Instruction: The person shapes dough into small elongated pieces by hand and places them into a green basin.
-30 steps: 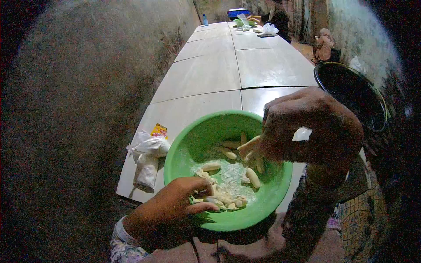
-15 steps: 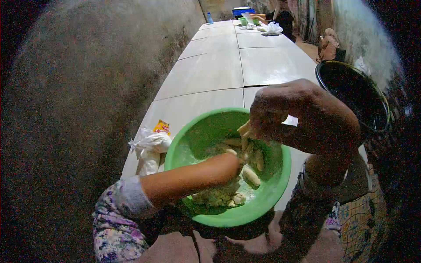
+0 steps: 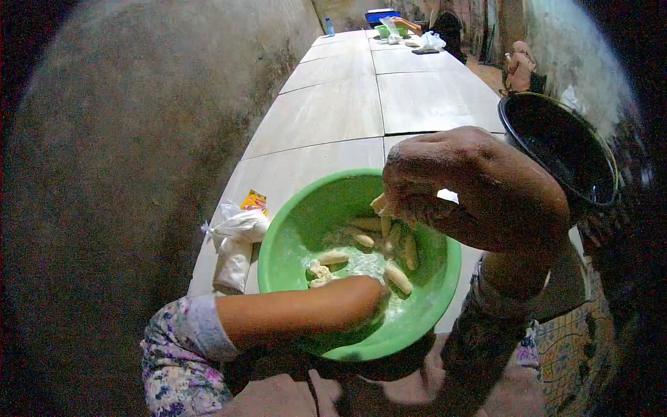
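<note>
A round green basin (image 3: 295, 198) holds white flour (image 3: 366, 264) and several pale, finger-shaped dough pieces (image 3: 398, 279). A lumpy bit of dough (image 3: 319, 273) lies just beyond my left wrist. My right hand (image 3: 445, 184) is bent over the far right of the basin, its fingers closed on a pale dough piece (image 3: 379, 203) whose end shows. My left hand (image 3: 368, 295) is down inside the basin near its front; its fingers are hidden behind the wrist, so what they hold or touch does not show.
Left of the basin lie tied white plastic bags (image 3: 235, 243) and a yellow sachet (image 3: 254, 201). A large black tub (image 3: 511, 118) stands at the right. At the table's far end are a blue bottle (image 3: 329, 28), green bowls and a person's arm; another person sits far right.
My left hand has drawn back toward the basin's front, uncovering flour and dough pieces behind it. My right hand has shifted slightly left, still gripping its piece.
</note>
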Motion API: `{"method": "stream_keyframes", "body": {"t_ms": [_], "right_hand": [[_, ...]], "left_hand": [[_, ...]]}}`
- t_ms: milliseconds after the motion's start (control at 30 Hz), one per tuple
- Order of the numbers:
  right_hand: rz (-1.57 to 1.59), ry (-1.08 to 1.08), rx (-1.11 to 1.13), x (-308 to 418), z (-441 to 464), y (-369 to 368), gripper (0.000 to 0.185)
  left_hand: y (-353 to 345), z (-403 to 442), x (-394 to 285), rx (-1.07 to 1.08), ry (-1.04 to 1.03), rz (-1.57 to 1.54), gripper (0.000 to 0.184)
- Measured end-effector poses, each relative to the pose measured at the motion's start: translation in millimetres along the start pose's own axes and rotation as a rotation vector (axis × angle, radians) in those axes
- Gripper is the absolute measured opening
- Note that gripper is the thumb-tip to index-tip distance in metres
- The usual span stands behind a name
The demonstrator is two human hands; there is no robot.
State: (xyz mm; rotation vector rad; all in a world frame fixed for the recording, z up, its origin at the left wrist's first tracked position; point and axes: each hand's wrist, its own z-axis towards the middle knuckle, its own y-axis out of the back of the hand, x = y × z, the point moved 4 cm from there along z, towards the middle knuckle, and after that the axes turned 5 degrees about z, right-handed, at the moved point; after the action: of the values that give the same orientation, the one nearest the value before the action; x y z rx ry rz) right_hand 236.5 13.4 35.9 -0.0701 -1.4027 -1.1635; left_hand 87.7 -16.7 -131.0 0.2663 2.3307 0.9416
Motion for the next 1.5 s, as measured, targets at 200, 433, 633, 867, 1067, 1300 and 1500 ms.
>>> {"method": "stream_keyframes", "body": {"t_ms": [200, 433, 633, 867, 1067, 1300, 1500], "right_hand": [[-0.135, 0.206, 0.071, 8.2, -5.1, -5.7, 0.013], [-0.293, 0.376, 0.431, 20.2, -1.5, -47.1, 0.012], [-0.318, 0.417, 0.593, 18.6, -1.1, -61.2, 0.022], [-0.444, 0.287, 0.142, 24.5, 11.9, -54.7, 0.034], [-0.182, 0.146, 0.163, 12.5, 20.8, -59.9, 0.026], [-0.288, 0.286, 0.073, 9.9, 22.3, -56.7, 0.011], [-0.262, 0.233, 0.087, 14.2, 20.7, -52.6, 0.01]], "left_hand": [[52.5, -74.4, 17.5, -0.38, -0.127, -0.044, 0.032], [43.2, -92.8, 31.6, -0.506, -0.07, -0.466, 0.034], [33.0, -77.5, 39.1, -0.748, -0.198, -0.703, 0.027], [37.3, -69.9, 19.3, -0.758, -0.364, -1.234, 0.024], [43.4, -81.4, -23.3, -0.365, -0.826, -1.771, 0.048], [42.6, -70.7, -7.3, -0.603, -0.666, -1.475, 0.049], [33.9, -88.2, 3.2, -0.779, -0.439, -1.363, 0.051]]}}
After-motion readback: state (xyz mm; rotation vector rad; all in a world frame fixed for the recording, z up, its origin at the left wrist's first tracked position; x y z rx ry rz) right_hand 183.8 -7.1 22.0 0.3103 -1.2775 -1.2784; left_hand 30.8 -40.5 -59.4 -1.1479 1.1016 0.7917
